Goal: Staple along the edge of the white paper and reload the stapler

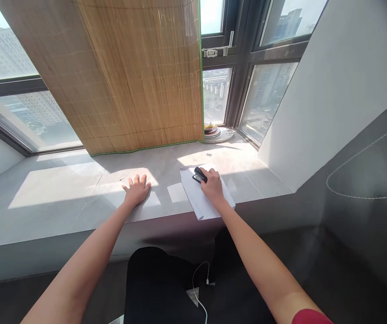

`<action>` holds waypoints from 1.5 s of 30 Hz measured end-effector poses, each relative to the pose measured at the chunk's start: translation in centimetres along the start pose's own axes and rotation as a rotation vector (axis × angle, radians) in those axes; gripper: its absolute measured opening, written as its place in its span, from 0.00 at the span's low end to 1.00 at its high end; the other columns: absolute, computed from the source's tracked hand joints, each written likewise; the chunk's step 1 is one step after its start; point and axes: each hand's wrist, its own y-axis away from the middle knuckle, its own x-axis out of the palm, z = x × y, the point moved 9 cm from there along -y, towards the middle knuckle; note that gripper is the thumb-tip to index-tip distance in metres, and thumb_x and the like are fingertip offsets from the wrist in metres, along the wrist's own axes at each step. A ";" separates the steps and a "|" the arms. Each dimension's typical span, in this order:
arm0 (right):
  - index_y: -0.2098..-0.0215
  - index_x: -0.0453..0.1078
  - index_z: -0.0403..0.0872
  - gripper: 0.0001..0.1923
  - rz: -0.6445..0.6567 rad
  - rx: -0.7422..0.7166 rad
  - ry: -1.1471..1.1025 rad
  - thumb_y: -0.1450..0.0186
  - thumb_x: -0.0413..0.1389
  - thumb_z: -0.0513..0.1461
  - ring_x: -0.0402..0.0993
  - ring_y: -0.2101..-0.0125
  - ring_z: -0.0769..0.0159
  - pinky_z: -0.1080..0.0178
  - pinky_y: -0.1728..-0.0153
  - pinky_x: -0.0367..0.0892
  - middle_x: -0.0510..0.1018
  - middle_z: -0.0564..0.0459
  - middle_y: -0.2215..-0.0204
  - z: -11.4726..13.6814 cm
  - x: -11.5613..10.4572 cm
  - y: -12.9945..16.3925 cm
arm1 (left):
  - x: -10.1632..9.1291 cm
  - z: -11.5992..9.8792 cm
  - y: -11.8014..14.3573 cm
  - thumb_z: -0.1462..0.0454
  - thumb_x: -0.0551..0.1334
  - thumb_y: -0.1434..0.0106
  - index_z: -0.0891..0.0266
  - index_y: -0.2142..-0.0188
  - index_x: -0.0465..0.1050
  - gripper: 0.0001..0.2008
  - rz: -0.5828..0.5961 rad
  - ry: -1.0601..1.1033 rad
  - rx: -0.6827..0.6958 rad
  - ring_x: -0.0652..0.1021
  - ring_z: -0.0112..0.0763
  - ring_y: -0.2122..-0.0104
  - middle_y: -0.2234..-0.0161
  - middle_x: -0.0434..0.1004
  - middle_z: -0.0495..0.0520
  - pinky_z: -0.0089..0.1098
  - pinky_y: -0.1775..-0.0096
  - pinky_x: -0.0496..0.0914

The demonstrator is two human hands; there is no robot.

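My right hand [212,186] is closed around a black stapler [199,174], whose front end points up and to the left. Under it lie sheets of white paper [202,204], their near edge hanging slightly over the front of the windowsill [108,211]. Fingers spread, my left hand [137,190] rests flat on the sill to the left of the paper and holds nothing. A small strip of staples [208,155] lies on the sill just beyond the paper.
A bamboo blind [146,76] with green edging hangs over the middle of the window. Stacked plates [217,134] stand in the far right corner by the window frame. A white cable [195,288] lies below, between my legs. A beaded chain [348,195] hangs at the right.
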 end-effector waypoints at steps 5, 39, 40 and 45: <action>0.33 0.77 0.49 0.29 -0.099 0.028 0.000 0.31 0.53 0.36 0.70 0.54 0.47 0.48 0.52 0.73 0.73 0.43 0.59 -6.1 -4.5 -0.7 | -0.1 0.0 -0.1 0.46 0.40 0.22 0.55 0.20 0.53 0.38 -0.005 -0.005 -0.004 0.49 0.73 0.21 0.18 0.46 0.64 0.81 0.32 0.50; 0.36 0.77 0.50 0.24 0.404 -0.166 0.196 0.29 0.55 0.41 0.69 0.29 0.47 0.41 0.33 0.66 0.77 0.38 0.33 -6.2 6.5 -13.5 | 0.5 0.2 0.0 0.47 0.42 0.22 0.54 0.22 0.59 0.35 -0.041 0.002 -0.003 0.52 0.75 0.22 0.20 0.51 0.65 0.80 0.33 0.50; 0.36 0.76 0.52 0.24 0.400 -0.173 0.193 0.29 0.54 0.40 0.70 0.30 0.48 0.40 0.33 0.66 0.78 0.39 0.33 -4.9 7.3 -13.3 | 0.3 0.2 -0.1 0.47 0.43 0.22 0.54 0.22 0.59 0.35 -0.040 0.011 -0.007 0.52 0.74 0.22 0.20 0.51 0.64 0.80 0.32 0.50; 0.37 0.75 0.46 0.22 0.393 -0.248 0.135 0.27 0.51 0.38 0.68 0.29 0.50 0.41 0.31 0.63 0.74 0.36 0.30 4.5 13.0 -11.3 | -1.3 2.5 0.2 0.58 0.45 0.22 0.56 0.22 0.59 0.32 0.041 0.086 -0.032 0.56 0.57 0.22 0.21 0.56 0.61 0.65 0.27 0.56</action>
